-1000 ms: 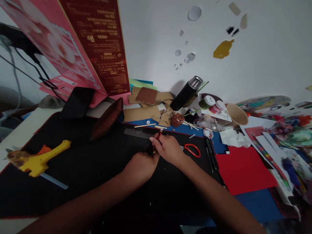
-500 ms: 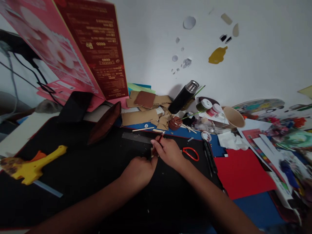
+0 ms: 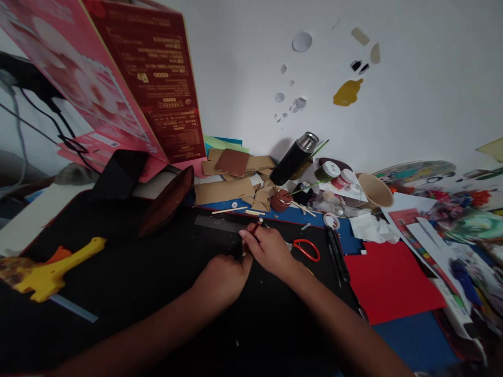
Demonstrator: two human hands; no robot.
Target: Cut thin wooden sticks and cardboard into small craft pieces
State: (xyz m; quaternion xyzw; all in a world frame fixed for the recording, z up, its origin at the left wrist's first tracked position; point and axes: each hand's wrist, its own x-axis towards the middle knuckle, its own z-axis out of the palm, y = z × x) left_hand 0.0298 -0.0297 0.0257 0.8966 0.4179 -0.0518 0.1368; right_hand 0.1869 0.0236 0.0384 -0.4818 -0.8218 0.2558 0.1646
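Note:
Both of my hands meet over the black mat (image 3: 157,293). My right hand (image 3: 273,248) is closed round a thin, dark red pencil-like stick (image 3: 257,226), its pale end pointing up and away. Against its fingertips, my left hand (image 3: 223,277) is curled shut, thumb side inward. A small light-brown piece shows between the hands; most of it is hidden by the fingers. Just beyond them lies a clear ruler (image 3: 216,224). Red-handled scissors (image 3: 307,250) rest right of my right hand, their blades partly covered by it.
Cardboard scraps (image 3: 223,191), a black thermos (image 3: 293,159) and a brown paint jar (image 3: 281,200) line the back. To the left are a yellow glue gun (image 3: 58,267) and a brown boat-like shape (image 3: 167,204). Red paper (image 3: 393,283) and a black cutter (image 3: 338,256) lie right.
The view has shifted slightly. My right hand and the stick have moved a little, and more of the scissors shows beside the hand. Both hands keep their closed grip.

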